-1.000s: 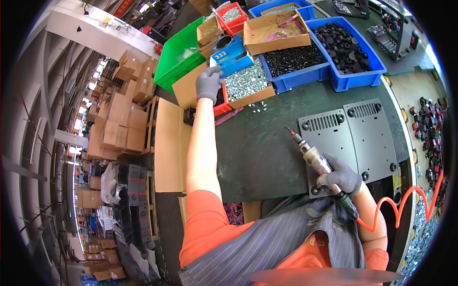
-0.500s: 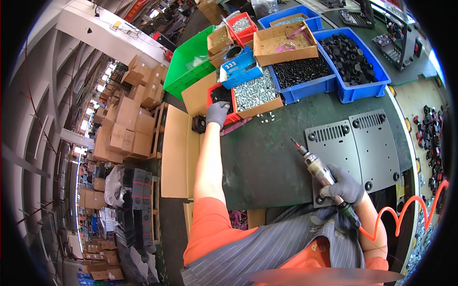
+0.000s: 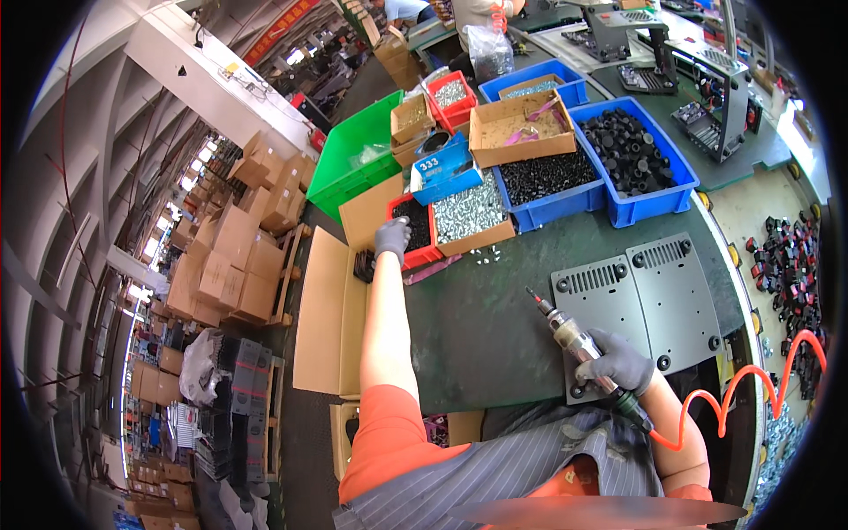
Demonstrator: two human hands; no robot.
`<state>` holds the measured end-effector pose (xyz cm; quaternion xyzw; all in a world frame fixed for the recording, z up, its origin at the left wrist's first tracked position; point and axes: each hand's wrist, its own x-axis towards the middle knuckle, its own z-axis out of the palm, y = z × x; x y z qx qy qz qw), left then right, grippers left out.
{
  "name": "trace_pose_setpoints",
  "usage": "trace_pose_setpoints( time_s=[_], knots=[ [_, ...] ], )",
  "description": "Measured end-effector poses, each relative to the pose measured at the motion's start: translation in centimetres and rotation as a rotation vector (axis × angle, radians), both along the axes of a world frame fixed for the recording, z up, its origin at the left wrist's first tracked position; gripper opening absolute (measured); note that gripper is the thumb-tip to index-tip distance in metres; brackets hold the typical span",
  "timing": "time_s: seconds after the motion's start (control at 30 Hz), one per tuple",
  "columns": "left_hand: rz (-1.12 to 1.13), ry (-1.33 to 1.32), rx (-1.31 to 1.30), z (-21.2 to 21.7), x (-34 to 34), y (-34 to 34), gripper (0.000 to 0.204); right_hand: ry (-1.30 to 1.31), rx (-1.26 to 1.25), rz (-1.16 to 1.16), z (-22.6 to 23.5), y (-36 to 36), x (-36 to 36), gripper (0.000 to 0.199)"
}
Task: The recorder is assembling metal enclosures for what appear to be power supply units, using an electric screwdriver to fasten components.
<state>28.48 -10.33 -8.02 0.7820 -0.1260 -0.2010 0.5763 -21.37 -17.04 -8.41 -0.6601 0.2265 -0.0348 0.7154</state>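
My right hand [image 3: 620, 360], in a dark grey glove, is wrapped round a pneumatic screwdriver [image 3: 574, 338] with a metal body and red-collared bit. The tool points up and left, above the near-left side of two dark grey perforated metal plates [image 3: 676, 305] with round black feet. My left hand [image 3: 393, 237], also gloved, reaches to the left edge of a red bin [image 3: 422, 257] of small black screws [image 3: 412, 221]. Its fingers are curled together; what they hold, if anything, is too small to make out. Beside that bin stands a cardboard box of silvery screws [image 3: 466, 212].
Blue bins hold small black parts [image 3: 548, 177] and round black feet [image 3: 627, 150]. An open cardboard box [image 3: 320, 318] stands left of my left arm. An orange coiled air hose [image 3: 724, 393] runs right from the screwdriver. A green crate [image 3: 353, 159] sits at the far left.
The whole view has tilted, so the bench sits lower in the picture. My left hand has shifted slightly left at the red bin and turned, showing curled fingertips. My right hand keeps its grip.
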Motion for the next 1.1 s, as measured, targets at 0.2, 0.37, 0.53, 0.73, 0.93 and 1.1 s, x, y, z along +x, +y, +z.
trace_pose_setpoints(
  time_s=[0.2, 0.37, 0.53, 0.73, 0.93, 1.1],
  knots=[
    [0.102, 0.563, -0.569, 2.0, 0.5, 0.4, 0.021, -0.059, 0.096, -0.032, 1.0, 0.5, -0.4, 0.038],
    [-0.463, 0.681, -0.906, 1.5, -10.1, -0.1, 0.029, -0.282, 0.53, -0.101, 1.4, 1.2, -1.3, 0.062],
    [-0.692, 1.115, -0.815, -0.5, -24.3, 1.8, 0.024, -0.202, 0.525, -0.067, 2.0, 2.4, -5.1, 0.071],
    [-0.745, 1.304, -0.627, -1.8, -34.1, 3.1, 0.027, -0.073, 0.144, -0.114, 3.0, 4.4, -10.5, 0.076],
    [-0.799, 1.335, -0.578, -1.1, -37.6, 2.6, 0.027, -0.033, 0.091, -0.205, 2.9, 5.9, -13.0, 0.077],
    [-0.782, 1.476, -0.596, -1.3, -38.9, 1.9, 0.025, -0.057, 0.204, -0.255, 1.6, 6.7, -14.4, 0.082]
  ],
)
